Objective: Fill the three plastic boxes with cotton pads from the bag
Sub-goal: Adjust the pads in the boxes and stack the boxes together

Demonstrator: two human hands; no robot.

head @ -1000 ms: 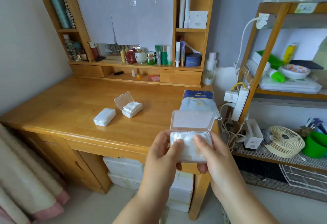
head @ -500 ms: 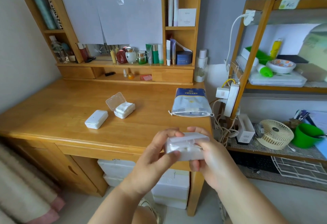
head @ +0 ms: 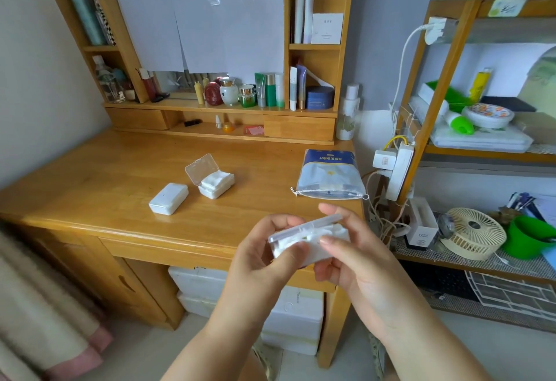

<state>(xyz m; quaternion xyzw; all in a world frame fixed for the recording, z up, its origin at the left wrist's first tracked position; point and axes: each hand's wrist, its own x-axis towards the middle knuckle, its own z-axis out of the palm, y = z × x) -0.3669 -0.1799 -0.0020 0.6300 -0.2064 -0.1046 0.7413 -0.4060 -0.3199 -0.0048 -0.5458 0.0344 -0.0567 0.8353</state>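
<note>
Both hands hold one plastic box (head: 313, 240) stuffed with white cotton pads in front of the desk's front edge. My left hand (head: 264, 260) grips its left end. My right hand (head: 352, 248) pinches the right side, fingers over the lid, which lies nearly flat on the pads. A closed white box (head: 168, 198) sits on the desk (head: 90, 188). Beside it stands a second box (head: 215, 180), lid up, full of pads. The blue and clear bag (head: 329, 174) of cotton pads lies near the desk's right edge.
Cosmetics bottles and jars (head: 246, 92) line the shelf at the desk's back. A wooden rack (head: 421, 128) with a power strip and cables stands right of the desk. A small fan (head: 475, 233) and green cup (head: 526, 236) rest on its lower shelf. White boxes (head: 288, 314) sit under the desk.
The held box's lid, upright a second ago, has been folded down onto the pads. Both hands lowered the box away from the bag toward the desk's front edge.
</note>
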